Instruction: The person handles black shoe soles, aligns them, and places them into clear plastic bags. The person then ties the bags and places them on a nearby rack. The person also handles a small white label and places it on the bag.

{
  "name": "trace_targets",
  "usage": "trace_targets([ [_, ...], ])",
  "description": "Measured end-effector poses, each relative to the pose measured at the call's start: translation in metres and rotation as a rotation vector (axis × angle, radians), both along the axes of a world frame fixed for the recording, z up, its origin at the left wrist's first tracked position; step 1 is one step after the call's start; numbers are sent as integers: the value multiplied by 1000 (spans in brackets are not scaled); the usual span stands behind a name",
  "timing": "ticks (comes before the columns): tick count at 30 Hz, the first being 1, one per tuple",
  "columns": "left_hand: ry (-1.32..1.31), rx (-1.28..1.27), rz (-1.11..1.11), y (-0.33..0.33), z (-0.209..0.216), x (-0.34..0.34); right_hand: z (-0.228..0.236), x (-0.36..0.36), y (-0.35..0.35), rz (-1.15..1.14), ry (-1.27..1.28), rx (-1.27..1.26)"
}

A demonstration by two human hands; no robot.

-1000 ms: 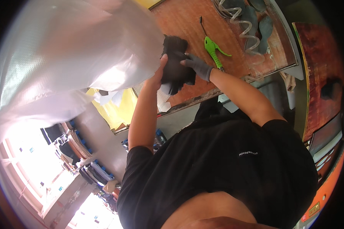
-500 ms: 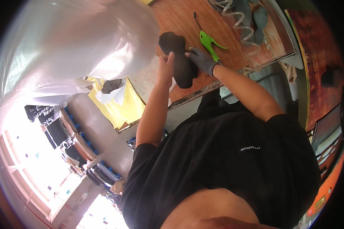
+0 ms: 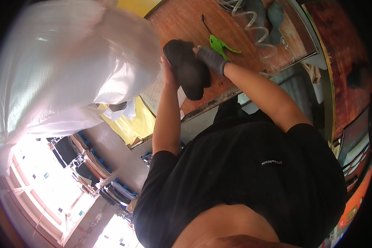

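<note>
A black, soft-looking thing [image 3: 188, 70], long with rounded lobes like a pair of shoe soles or a folded bundle, lies above the wooden table [image 3: 175, 25] near its front edge. My bare left hand [image 3: 170, 75] grips its left side, thumb along the edge and the other fingers hidden. My right hand [image 3: 212, 59], in a grey glove with bare fingertips, holds its upper right edge. Just beyond the right hand lies a green air blow gun [image 3: 219, 44] with a thin black nozzle, its handle partly covered by that hand.
A large translucent plastic bag [image 3: 78, 53] bulges at the left, close to my left hand. Below it are yellow sheets [image 3: 138, 124]. A clear coiled hose [image 3: 256, 27] and dark grey pieces [image 3: 275, 18] lie at the back right. Another reddish-brown board [image 3: 347, 62] stands farther right.
The black thing has come slightly nearer to me. My left thumb has slid from its top to its left edge; my right hand has moved farther up its right side, partly covering the blow gun.
</note>
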State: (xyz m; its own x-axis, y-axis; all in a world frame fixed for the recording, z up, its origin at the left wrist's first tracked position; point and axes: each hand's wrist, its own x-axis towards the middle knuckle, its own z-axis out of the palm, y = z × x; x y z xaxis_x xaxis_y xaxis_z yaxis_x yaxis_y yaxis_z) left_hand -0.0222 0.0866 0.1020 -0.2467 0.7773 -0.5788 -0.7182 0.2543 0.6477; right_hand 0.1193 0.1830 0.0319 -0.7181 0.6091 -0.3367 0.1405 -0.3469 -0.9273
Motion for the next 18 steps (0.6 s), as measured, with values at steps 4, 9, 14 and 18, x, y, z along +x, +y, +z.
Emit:
trace_targets([
  [4, 40, 10, 3, 27, 2, -1, -12, -44, 20, 153, -292, 437],
  [9, 130, -61, -17, 36, 7, 7, -22, -72, 23, 363, -351, 558],
  [14, 122, -74, 37, 31, 5, 8, 5, -55, 31, 321, -264, 558],
  [18, 164, -40, 59, 23, 13, 5, 45, -20, 19, -146, -152, 147],
])
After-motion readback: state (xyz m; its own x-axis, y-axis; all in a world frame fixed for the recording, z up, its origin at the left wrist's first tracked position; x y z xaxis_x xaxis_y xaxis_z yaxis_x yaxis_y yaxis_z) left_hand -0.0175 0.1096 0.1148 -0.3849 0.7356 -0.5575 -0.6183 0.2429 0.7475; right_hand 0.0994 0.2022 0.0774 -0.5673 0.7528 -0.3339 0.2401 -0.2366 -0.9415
